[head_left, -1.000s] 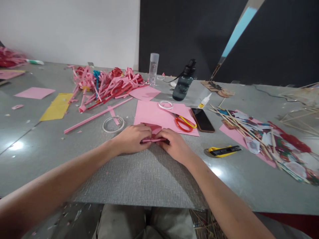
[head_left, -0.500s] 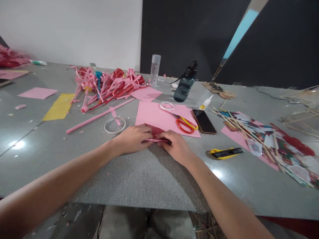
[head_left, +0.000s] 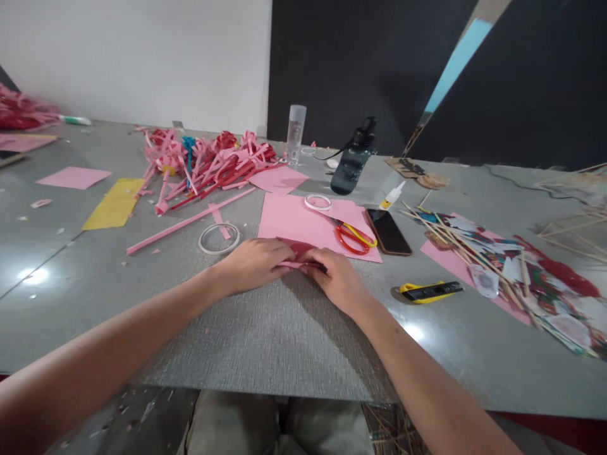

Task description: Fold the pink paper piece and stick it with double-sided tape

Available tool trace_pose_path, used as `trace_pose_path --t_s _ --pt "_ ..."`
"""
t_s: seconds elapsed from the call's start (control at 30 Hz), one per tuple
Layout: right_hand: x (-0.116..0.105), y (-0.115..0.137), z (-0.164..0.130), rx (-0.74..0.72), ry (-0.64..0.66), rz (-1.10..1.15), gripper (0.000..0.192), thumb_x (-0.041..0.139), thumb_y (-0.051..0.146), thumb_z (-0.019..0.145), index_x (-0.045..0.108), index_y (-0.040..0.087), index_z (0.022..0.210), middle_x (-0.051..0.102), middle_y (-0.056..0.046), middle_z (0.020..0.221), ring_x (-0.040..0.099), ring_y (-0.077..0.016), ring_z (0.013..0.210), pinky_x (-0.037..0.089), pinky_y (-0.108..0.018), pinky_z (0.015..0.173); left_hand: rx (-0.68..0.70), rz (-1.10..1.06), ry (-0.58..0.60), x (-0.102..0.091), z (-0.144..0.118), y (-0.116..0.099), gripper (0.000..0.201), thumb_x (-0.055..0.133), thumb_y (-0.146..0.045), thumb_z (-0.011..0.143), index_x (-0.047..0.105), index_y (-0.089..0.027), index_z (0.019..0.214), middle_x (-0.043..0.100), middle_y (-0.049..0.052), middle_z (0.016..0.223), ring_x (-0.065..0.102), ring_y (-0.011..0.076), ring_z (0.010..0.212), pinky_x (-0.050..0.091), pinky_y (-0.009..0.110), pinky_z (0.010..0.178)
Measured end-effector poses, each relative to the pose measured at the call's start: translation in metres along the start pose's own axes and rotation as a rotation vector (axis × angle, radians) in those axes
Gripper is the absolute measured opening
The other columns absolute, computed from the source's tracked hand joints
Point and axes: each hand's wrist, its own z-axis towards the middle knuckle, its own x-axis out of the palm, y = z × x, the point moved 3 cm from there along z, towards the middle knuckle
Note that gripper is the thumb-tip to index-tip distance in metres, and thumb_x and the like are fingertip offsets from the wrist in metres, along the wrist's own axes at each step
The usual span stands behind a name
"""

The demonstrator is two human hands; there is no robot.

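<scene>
My left hand (head_left: 260,263) and my right hand (head_left: 334,276) are close together near the table's middle, both closed on one piece of red paper (head_left: 294,248). Its near edge shows as a narrow pink fold (head_left: 291,265) between my fingers. Part of the paper is hidden under my fingertips. Just beyond it lie pink paper sheets (head_left: 284,213), with red-and-yellow scissors (head_left: 353,240) and a white tape roll (head_left: 317,202) on top. Another tape roll (head_left: 201,240) rests left of my left hand.
A phone (head_left: 389,231), a glue bottle (head_left: 392,194) and a yellow cutter (head_left: 430,291) lie to the right. Farther right are sticks and scraps on pink paper (head_left: 509,306). Two bottles, one dark (head_left: 351,165) and one clear (head_left: 294,136), stand behind. Pink and red strips (head_left: 208,164) are heaped back left.
Both hands have shifted very slightly along the paper's folded edge, still gripping it. The other things on the table have stayed in place.
</scene>
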Motion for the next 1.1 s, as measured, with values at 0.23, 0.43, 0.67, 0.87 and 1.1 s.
trace_pose_path --t_s 0.23,0.43,0.67,0.87,1.1 --pt "-0.0003 0.0024 0.0009 -0.006 0.021 -0.018 0.016 0.068 0.009 0.086 0.067 0.022 0.093 0.068 -0.002 0.091 0.062 -0.0189 0.087 0.045 -0.031 0.077 0.011 0.068 0.007 0.0016 -0.0004 0.0015 0.018 0.052 -0.031 0.1 0.065 -0.02 0.098 0.069 0.003 0.094 0.067 0.0202 0.089 0.05 0.03 0.072" --pt "0.0006 -0.0001 -0.0007 0.001 -0.012 -0.01 0.017 0.063 0.011 0.091 0.068 0.023 0.102 0.072 -0.004 0.1 0.065 -0.0205 0.092 0.047 -0.034 0.081 0.016 0.068 0.012 0.0019 -0.001 0.0014 0.024 0.048 -0.035 0.102 0.067 -0.022 0.11 0.069 0.004 0.1 0.066 0.0196 0.094 0.052 0.03 0.074" --pt "-0.0012 0.0011 0.0004 0.008 -0.021 -0.06 0.008 0.064 0.019 0.094 0.069 0.024 0.098 0.072 -0.003 0.094 0.064 -0.0205 0.087 0.046 -0.034 0.078 0.023 0.074 0.018 0.005 -0.0017 0.0037 0.027 0.047 -0.039 0.103 0.068 -0.023 0.111 0.068 0.004 0.098 0.067 0.019 0.094 0.051 0.028 0.072" --pt "-0.0013 0.0012 0.0002 -0.008 -0.009 -0.015 0.017 0.067 0.009 0.087 0.068 0.023 0.097 0.069 -0.002 0.096 0.063 -0.0197 0.089 0.047 -0.033 0.079 0.013 0.026 0.017 0.0035 -0.001 0.0027 0.023 0.049 -0.037 0.103 0.064 -0.02 0.104 0.071 0.004 0.099 0.068 0.0202 0.092 0.051 0.03 0.075" --pt "0.0003 -0.0007 -0.0026 -0.046 -0.009 -0.049 0.021 0.061 0.008 0.092 0.068 0.023 0.105 0.072 -0.003 0.102 0.063 -0.0213 0.095 0.047 -0.035 0.085 -0.001 0.037 0.03 -0.0003 -0.0015 0.0001 0.024 0.049 -0.036 0.103 0.067 -0.021 0.106 0.071 0.003 0.102 0.068 0.0216 0.097 0.051 0.032 0.078"
